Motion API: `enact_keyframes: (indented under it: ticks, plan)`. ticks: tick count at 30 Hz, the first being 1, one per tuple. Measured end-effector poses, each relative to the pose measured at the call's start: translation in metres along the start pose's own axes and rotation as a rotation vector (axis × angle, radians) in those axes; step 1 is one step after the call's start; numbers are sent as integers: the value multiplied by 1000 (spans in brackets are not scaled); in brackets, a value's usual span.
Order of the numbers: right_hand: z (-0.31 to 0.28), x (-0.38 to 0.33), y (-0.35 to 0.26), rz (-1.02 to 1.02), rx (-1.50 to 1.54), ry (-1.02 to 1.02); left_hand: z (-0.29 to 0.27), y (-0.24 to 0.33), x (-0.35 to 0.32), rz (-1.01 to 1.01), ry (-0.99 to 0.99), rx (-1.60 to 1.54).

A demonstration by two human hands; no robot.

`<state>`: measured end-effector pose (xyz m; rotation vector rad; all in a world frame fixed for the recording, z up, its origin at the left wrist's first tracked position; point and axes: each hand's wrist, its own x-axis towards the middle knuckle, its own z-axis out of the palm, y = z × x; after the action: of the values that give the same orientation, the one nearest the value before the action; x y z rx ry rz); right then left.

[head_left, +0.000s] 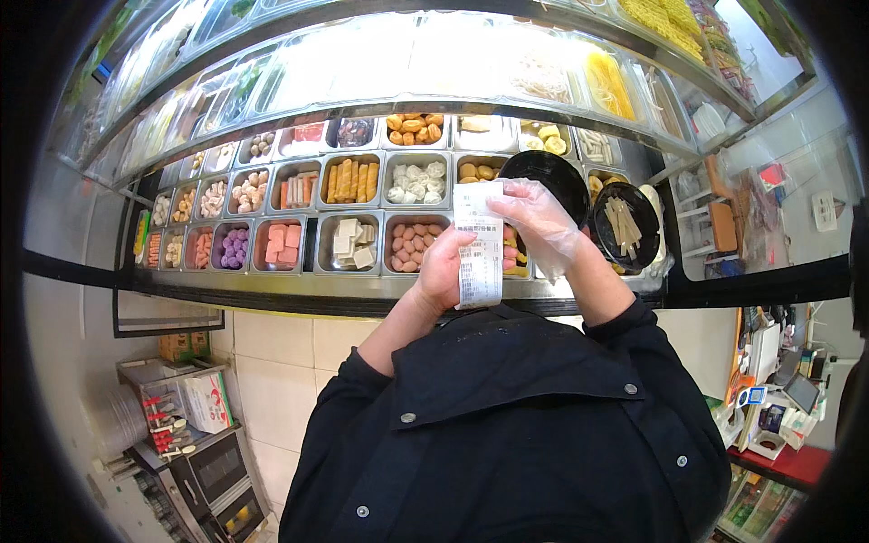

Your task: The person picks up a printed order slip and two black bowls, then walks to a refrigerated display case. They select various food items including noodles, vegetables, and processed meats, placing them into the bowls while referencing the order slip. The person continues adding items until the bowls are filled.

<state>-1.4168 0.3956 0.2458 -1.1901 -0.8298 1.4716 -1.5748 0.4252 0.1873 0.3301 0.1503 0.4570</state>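
Paper slip (480,249) is what I see pinched in both hands, up in front of the food trays (353,240). My bare left hand (444,267) grips its lower edge. My gloved right hand (539,222) pinches the top, beside a black bowl (543,172).

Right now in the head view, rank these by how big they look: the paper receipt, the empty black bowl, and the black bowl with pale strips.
1. Empty black bowl, though the gloved right hand covers part of it.
2. Black bowl with pale strips, only slightly smaller, so this is unsure.
3. Paper receipt, narrow, pinched by the left hand.
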Motion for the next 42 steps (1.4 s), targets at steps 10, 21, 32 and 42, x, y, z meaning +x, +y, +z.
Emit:
enact_keyframes:
  ticks: [10,21,32,42]
  plan:
    - [-5,-8,-9,-85,-19,262,0,-14,-12,228,250,287]
    - [-24,-9,-10,-85,146,272,-4,-37,2,357,396,434]
    - [-79,-5,15,27,14,431,5,-71,33,322,479,457]
    - [-164,-7,101,267,-548,1,-59,-42,-28,614,779,370]
